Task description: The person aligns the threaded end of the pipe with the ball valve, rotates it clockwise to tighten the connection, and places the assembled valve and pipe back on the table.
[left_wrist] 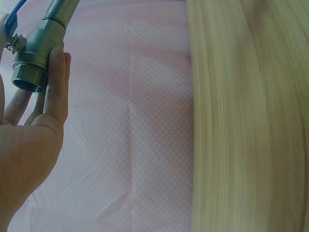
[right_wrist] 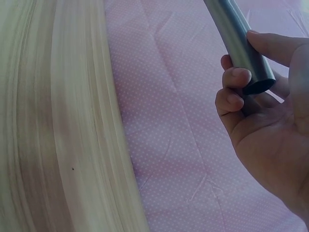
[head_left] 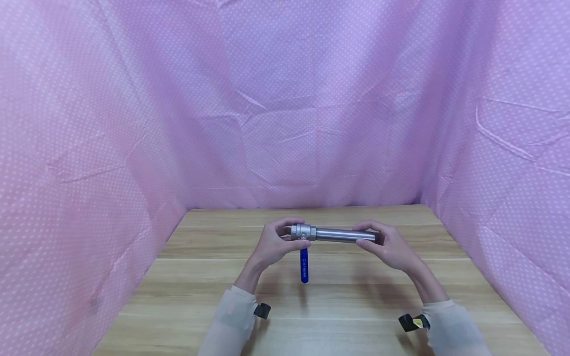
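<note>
Both hands hold up one joined metal piece above the table. Its left end is a silver ball valve (head_left: 304,231) with a blue lever handle (head_left: 305,266) that points toward the person. A smooth steel pipe (head_left: 336,235) runs from the valve's right side. My left hand (head_left: 274,243) grips the valve body, thumb near the handle's base. In the left wrist view, the valve (left_wrist: 38,53) shows its open hex end and the pipe's threads at the other side. Around the pipe's free end curl the fingers of my right hand (head_left: 389,245); its hollow end shows in the right wrist view.
The wooden tabletop (head_left: 213,291) lies below the hands. Pink dotted cloth (head_left: 285,123) hangs behind it and on both sides. A black strap piece (head_left: 262,310) is at the left wrist, another black band (head_left: 414,323) at the right.
</note>
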The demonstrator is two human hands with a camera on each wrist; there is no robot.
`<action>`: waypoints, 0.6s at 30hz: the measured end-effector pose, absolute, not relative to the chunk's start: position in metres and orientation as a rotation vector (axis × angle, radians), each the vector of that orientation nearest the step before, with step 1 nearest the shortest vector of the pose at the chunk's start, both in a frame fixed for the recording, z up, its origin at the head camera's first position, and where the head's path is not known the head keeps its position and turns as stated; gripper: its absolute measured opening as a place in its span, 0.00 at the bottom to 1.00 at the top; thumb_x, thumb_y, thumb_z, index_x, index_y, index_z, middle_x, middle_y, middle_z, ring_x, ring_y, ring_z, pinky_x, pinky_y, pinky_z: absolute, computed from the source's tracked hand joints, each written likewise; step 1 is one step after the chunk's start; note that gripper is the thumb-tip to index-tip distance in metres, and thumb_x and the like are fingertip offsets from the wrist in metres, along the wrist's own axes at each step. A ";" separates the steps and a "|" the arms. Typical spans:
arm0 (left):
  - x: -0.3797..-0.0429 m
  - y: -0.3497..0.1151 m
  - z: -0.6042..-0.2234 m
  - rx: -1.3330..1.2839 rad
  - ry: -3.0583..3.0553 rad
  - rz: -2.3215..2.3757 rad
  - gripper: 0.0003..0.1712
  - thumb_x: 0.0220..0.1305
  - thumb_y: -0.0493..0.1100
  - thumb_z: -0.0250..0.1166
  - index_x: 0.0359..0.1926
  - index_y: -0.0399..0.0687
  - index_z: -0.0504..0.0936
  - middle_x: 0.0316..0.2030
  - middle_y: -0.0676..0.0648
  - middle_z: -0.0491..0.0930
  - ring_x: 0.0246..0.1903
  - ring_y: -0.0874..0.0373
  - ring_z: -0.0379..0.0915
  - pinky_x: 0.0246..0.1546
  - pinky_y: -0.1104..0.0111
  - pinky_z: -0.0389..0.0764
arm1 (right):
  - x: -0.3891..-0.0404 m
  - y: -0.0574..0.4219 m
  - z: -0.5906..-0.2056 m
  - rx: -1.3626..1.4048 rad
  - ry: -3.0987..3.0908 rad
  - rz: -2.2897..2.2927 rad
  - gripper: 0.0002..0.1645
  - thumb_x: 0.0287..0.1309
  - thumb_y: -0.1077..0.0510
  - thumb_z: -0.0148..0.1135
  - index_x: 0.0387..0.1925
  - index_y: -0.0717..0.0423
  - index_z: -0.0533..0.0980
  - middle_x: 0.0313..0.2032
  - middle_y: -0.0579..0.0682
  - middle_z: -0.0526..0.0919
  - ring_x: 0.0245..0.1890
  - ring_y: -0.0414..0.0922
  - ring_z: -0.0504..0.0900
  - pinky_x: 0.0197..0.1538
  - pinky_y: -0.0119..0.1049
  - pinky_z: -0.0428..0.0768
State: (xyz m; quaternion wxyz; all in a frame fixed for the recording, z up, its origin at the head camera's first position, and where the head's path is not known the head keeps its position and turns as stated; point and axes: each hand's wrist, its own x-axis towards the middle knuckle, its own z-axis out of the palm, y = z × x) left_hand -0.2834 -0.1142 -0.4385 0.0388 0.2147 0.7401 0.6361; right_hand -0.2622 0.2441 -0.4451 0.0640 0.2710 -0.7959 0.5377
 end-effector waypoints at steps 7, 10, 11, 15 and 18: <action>-0.283 -0.115 -0.439 0.664 2.279 1.902 0.35 0.60 0.42 0.87 0.69 0.49 0.88 0.57 0.39 0.89 0.51 0.53 0.90 0.50 0.64 0.95 | -0.261 0.241 -0.446 0.795 -2.406 1.630 0.12 0.76 0.66 0.70 0.57 0.61 0.84 0.39 0.40 0.87 0.29 0.31 0.78 0.28 0.30 0.77; -0.284 -0.115 -0.441 0.656 2.275 1.848 0.36 0.60 0.44 0.88 0.68 0.49 0.88 0.56 0.41 0.90 0.51 0.53 0.90 0.50 0.63 0.94 | -0.260 0.241 -0.445 0.794 -2.412 1.618 0.09 0.78 0.65 0.68 0.55 0.60 0.85 0.36 0.41 0.83 0.25 0.31 0.72 0.24 0.32 0.73; -0.285 -0.115 -0.442 0.656 2.272 1.836 0.36 0.60 0.45 0.88 0.69 0.50 0.88 0.56 0.41 0.91 0.52 0.53 0.90 0.50 0.63 0.94 | -0.259 0.241 -0.445 0.789 -2.411 1.616 0.09 0.79 0.65 0.67 0.55 0.60 0.85 0.35 0.41 0.82 0.24 0.31 0.71 0.23 0.32 0.72; -0.286 -0.113 -0.443 0.663 2.262 1.839 0.34 0.60 0.45 0.88 0.68 0.53 0.89 0.56 0.41 0.90 0.52 0.54 0.91 0.52 0.62 0.95 | -0.259 0.242 -0.443 0.749 -2.422 1.582 0.09 0.80 0.63 0.66 0.55 0.60 0.86 0.38 0.42 0.82 0.25 0.31 0.73 0.25 0.31 0.74; -0.285 -0.114 -0.443 0.664 2.251 1.878 0.35 0.61 0.43 0.88 0.68 0.49 0.88 0.57 0.39 0.90 0.51 0.53 0.91 0.52 0.62 0.95 | -0.260 0.241 -0.442 0.727 -2.437 1.539 0.09 0.80 0.62 0.67 0.55 0.59 0.86 0.39 0.45 0.85 0.26 0.32 0.76 0.27 0.31 0.76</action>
